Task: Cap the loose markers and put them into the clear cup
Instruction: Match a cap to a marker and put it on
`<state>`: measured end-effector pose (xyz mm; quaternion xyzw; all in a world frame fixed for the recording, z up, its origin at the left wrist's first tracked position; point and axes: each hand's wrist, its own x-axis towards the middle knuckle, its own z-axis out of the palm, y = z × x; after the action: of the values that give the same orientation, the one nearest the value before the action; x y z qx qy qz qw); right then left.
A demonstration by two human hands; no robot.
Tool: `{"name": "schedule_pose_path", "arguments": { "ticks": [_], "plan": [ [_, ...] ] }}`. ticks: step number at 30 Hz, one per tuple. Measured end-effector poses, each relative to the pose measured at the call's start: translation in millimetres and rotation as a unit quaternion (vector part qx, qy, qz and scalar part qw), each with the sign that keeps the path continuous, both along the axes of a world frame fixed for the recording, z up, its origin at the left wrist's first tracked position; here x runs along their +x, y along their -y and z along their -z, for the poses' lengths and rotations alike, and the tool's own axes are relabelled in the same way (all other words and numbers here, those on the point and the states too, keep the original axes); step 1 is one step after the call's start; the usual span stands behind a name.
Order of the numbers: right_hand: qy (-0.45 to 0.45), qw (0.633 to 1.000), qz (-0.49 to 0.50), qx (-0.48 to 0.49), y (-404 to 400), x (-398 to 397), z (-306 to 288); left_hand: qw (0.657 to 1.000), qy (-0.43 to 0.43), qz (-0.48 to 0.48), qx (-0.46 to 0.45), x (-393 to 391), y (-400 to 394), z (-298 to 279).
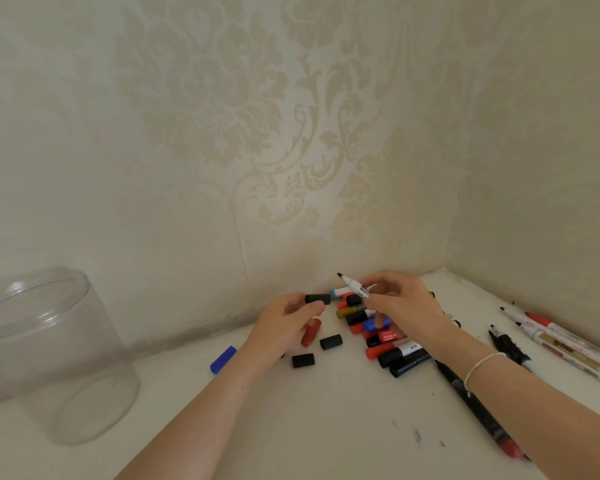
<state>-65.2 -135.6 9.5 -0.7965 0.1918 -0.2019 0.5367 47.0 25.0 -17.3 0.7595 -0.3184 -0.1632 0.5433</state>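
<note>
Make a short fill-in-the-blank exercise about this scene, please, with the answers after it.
1. The left hand holds a cap of ____ colour.
2. The right hand holds a marker that has no ____.
3. The clear cup contains ____ markers.
4. The blue cap lies on the ____.

Answers: black; cap; no; table

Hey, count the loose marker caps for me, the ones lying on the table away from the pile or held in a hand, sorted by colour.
Black cylindrical plastic caps: 3 (one pinched in the left hand, two on the table)
Red cap: 1
Blue cap: 1
Total: 5
</note>
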Motion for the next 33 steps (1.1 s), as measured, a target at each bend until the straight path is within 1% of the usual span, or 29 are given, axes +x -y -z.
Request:
{"name": "schedule_pose_path", "arguments": {
  "ticks": [3, 5, 8, 11, 15, 19, 21, 23, 25, 26, 27, 30, 33],
  "plan": [
    [0.021, 0.998, -0.024, 0.062, -7, 2, -2, 0.999, -0.002, 0.036, -0.002, -1, 0, 0],
    [0.015, 0.995, -0.045, 0.09, -11, 3, -2, 0.999, 0.012, 0.048, 0.0, -4, 2, 0],
    [0.006, 0.993, -0.044, 0.109, -16, 6, 0, 0.999, 0.022, 0.028, -0.025, -11, 7, -2],
    [0.017, 0.991, -0.02, 0.13, -17, 9, -1, 0.997, 0.023, 0.005, -0.079, -23, 10, -4],
    [0.016, 0.991, 0.001, 0.131, -20, 12, -2, 0.989, 0.033, -0.029, -0.14, -32, 13, -3],
    [0.027, 0.984, -0.02, 0.175, -19, 15, -1, 0.985, 0.082, -0.064, -0.137, -28, 13, -5],
    [0.026, 0.984, -0.025, 0.175, -18, 14, -2, 0.984, 0.085, -0.076, -0.138, -25, 12, -7],
    [0.02, 0.992, -0.019, 0.123, -17, 11, -4, 0.982, 0.048, -0.089, -0.157, -22, 10, -12],
    [0.011, 0.998, -0.023, 0.056, -16, 8, -3, 0.971, -0.062, -0.094, -0.212, -19, 7, -20],
    [0.005, 0.999, -0.033, 0.031, -16, 7, -3, 0.96, -0.121, -0.094, -0.237, -17, 6, -23],
    [-0.002, 0.999, -0.046, 0.015, -16, 6, -2, 0.95, -0.162, -0.091, -0.25, -14, 4, -25],
    [-0.019, 0.996, -0.074, -0.037, -20, 8, 0, 0.941, -0.213, -0.069, -0.254, -10, 2, -26],
    [-0.028, 0.993, -0.069, -0.086, -23, 11, 3, 0.943, -0.218, -0.065, -0.243, -9, 3, -25]
  ]
}}
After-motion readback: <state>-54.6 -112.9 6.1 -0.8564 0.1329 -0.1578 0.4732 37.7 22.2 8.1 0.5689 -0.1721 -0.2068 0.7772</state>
